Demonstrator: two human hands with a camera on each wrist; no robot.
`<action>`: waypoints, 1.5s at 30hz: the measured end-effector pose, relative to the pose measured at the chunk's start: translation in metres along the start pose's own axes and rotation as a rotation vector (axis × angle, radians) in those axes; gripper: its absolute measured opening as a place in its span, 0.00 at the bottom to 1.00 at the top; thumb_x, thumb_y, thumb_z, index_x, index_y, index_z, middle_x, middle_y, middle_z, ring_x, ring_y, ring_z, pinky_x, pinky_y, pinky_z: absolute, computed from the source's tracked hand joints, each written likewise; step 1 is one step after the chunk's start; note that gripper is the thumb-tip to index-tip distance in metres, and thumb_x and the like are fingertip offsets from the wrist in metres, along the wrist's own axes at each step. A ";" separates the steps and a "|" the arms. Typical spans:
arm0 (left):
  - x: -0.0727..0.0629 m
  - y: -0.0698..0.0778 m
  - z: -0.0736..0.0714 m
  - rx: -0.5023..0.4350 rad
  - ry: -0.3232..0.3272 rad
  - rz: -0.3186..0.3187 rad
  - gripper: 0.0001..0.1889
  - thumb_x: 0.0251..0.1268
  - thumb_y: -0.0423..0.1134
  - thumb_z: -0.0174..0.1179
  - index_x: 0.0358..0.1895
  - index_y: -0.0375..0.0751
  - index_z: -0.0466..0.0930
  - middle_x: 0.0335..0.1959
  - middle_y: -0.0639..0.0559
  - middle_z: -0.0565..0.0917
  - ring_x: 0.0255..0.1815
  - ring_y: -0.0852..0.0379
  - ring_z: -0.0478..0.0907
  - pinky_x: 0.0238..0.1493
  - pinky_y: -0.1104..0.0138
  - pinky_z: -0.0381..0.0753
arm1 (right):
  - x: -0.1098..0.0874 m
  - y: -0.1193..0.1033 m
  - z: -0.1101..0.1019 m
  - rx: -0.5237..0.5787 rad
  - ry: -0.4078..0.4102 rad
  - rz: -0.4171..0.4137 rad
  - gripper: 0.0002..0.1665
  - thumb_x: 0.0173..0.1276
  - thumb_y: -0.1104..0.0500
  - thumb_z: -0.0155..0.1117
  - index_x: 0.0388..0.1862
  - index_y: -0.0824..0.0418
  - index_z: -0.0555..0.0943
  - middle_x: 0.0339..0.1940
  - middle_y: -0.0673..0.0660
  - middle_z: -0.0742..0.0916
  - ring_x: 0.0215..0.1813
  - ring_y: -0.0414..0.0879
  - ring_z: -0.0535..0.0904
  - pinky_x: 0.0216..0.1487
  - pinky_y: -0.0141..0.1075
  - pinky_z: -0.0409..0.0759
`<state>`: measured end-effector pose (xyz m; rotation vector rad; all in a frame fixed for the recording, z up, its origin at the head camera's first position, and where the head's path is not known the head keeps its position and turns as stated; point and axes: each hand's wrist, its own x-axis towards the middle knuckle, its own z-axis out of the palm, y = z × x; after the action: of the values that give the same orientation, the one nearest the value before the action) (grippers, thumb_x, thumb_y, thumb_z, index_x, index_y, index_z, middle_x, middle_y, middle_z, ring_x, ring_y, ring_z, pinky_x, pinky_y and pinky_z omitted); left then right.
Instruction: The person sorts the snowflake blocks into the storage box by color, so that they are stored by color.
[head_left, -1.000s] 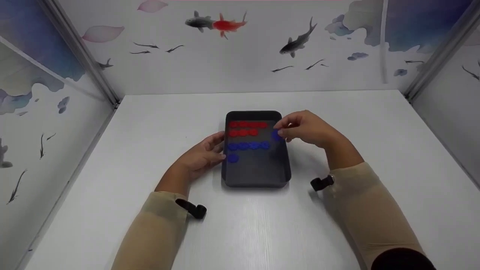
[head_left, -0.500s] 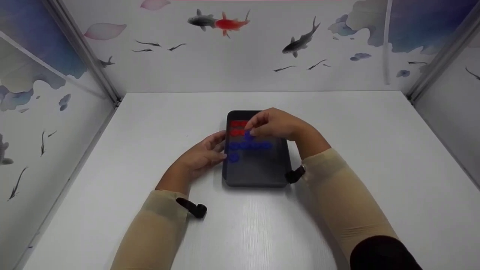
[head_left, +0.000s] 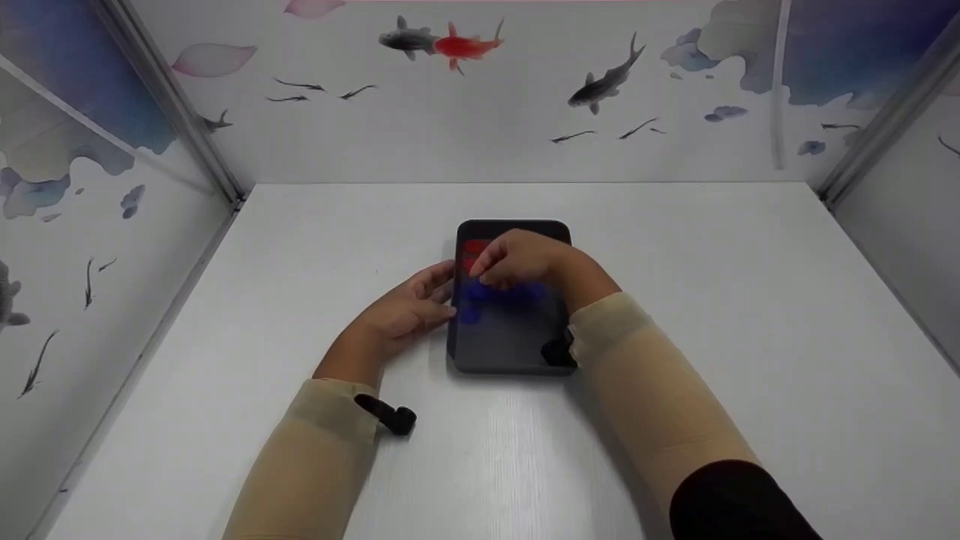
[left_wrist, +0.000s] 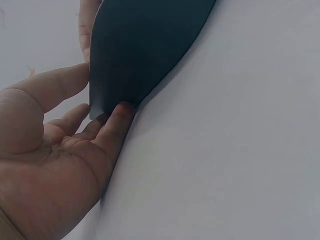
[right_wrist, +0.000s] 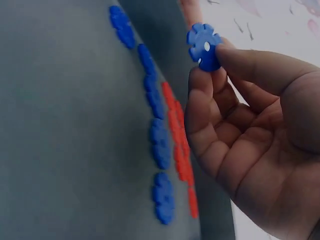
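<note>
A dark grey rectangular tray (head_left: 510, 349) stands on the white table. My left hand (head_left: 409, 313) rests along its left side, thumb and fingertips against the outer wall in the left wrist view. Over the tray, my right hand (head_left: 525, 259) pinches a blue notched snowflake disc (right_wrist: 201, 36) between thumb and fingers. Below it in the right wrist view lies a row of blue discs (right_wrist: 160, 144), with red discs (right_wrist: 179, 132) beyond. A single blue disc (head_left: 470, 315) lies near the tray's left wall. The right hand hides part of the red rows in the head view.
White table surface (head_left: 337, 225) surrounds the tray. Behind it rises a back panel (head_left: 510, 150) printed with fish, and side panels flank the table. A small black camera (head_left: 401, 421) sits at the left wrist and another (head_left: 556, 351) at the right, overlapping the tray.
My right hand has moved left from the tray's right edge to above its left part, carrying the blue snowflake disc. The left hand has stayed against the tray.
</note>
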<state>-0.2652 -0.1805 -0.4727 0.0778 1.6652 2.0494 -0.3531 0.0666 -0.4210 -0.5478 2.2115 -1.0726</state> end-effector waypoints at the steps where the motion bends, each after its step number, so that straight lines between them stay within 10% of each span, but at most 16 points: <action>1: 0.000 0.000 0.000 -0.003 -0.004 0.000 0.47 0.66 0.18 0.63 0.86 0.52 0.58 0.87 0.58 0.60 0.90 0.56 0.55 0.84 0.56 0.67 | 0.002 0.002 0.001 -0.004 0.001 0.001 0.09 0.75 0.60 0.70 0.50 0.54 0.92 0.43 0.51 0.90 0.44 0.47 0.84 0.50 0.40 0.86; 20: 0.002 -0.001 0.000 -0.008 -0.005 -0.006 0.49 0.64 0.17 0.63 0.86 0.51 0.57 0.88 0.56 0.59 0.89 0.55 0.56 0.84 0.56 0.67 | -0.003 0.009 -0.001 -0.167 0.008 0.070 0.08 0.69 0.57 0.77 0.46 0.49 0.93 0.43 0.51 0.95 0.45 0.47 0.89 0.49 0.39 0.89; 31: 0.001 -0.001 0.002 -0.023 -0.035 0.000 0.48 0.66 0.17 0.61 0.87 0.49 0.55 0.89 0.56 0.57 0.90 0.54 0.55 0.85 0.55 0.64 | -0.009 0.006 -0.003 -0.075 0.015 0.027 0.12 0.70 0.58 0.77 0.51 0.52 0.92 0.46 0.53 0.94 0.47 0.47 0.89 0.52 0.42 0.89; 45: 0.002 -0.003 0.001 -0.014 -0.021 0.006 0.47 0.65 0.16 0.61 0.86 0.49 0.57 0.88 0.55 0.60 0.89 0.55 0.58 0.83 0.56 0.69 | -0.056 -0.002 -0.038 -0.059 0.205 -0.056 0.15 0.72 0.55 0.75 0.55 0.52 0.91 0.47 0.56 0.93 0.47 0.48 0.91 0.48 0.38 0.89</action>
<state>-0.2652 -0.1781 -0.4760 0.0996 1.6392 2.0580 -0.3378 0.1195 -0.3820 -0.5500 2.4246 -1.1397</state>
